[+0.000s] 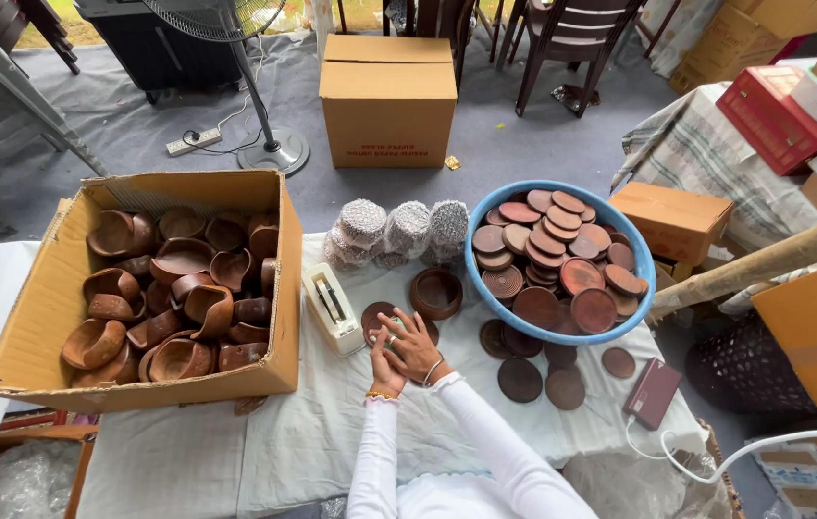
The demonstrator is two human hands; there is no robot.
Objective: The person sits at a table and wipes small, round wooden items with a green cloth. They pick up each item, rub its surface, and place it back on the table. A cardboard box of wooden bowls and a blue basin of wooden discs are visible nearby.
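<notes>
Near centre: left hand (382, 370) and right hand (415, 346) together grip a brown wooden disc (376, 315), partly hidden by fingers. Left: cardboard box (43, 317) of wooden bowls (178, 298). Right: blue basin (641, 288) of wooden lids (562, 264). Far: closed carton (387, 101).

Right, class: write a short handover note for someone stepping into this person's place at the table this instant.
Left hand and right hand: together over a dark round wooden disc on the white cloth, beside the tape dispenser.
Blue basin: heaped with wooden lids.
Cardboard box: full of wooden bowls.
Done: three netted bundles stand behind.
Left: loose discs and a wooden ring lie unwrapped.
</notes>
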